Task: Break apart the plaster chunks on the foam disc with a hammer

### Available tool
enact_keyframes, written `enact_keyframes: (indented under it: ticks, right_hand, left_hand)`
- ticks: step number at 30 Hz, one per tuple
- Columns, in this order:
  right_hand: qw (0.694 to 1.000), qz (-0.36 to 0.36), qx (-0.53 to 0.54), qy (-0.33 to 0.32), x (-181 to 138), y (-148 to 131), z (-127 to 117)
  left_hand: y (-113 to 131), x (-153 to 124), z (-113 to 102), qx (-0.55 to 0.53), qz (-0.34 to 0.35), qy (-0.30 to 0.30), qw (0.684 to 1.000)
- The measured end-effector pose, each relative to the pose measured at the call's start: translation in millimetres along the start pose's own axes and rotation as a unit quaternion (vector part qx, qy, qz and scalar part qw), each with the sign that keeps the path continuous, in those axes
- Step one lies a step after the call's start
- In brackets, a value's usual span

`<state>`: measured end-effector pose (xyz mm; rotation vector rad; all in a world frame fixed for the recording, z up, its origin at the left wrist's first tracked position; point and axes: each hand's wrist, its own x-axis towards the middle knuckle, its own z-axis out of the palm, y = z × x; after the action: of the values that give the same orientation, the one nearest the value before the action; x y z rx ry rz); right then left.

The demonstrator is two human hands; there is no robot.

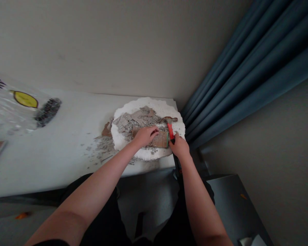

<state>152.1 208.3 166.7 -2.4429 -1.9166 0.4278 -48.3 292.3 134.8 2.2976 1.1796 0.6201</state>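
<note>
A hammer (170, 127) with a red and black handle is in my right hand (180, 146), its fingers wrapped round the handle's lower end. The rusty-looking head points away from me, over the right side of a round white foam-like slab (150, 158). On the slab lies a flat brown board (161, 139) with a green right edge. My left hand (145, 136) is over the board's left part, thumb and fingers pinched together; whatever is between them is too small to make out. Grey crumbled debris (133, 119) covers much of the slab behind the board.
The slab sits at the right end of a white table (74, 143), where more crumbs and thin nail-like pieces (106, 159) lie. A clear printed plastic bag (23, 102) is at the left. A blue curtain (236, 65) hangs close on the right, and a wall (118, 48) rises behind.
</note>
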Motion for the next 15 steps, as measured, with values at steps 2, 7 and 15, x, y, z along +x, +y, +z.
enact_keyframes:
  ticks: [2,7,15]
  right_hand:
    - [1.0,0.006,-0.005,-0.001,0.7,-2.3,-0.7]
    - [1.0,0.014,-0.012,0.002,1.7,-3.2,-1.0]
    - [1.0,0.022,-0.013,0.0,1.5,-4.4,-3.7]
  left_hand:
    - [-0.3,-0.6,0.6,0.005,0.004,0.0,1.0]
    - [0.8,-0.2,0.2,-0.005,-0.002,0.002,1.0]
    - [-0.4,0.4,0.8,0.017,0.002,-0.008,1.0]
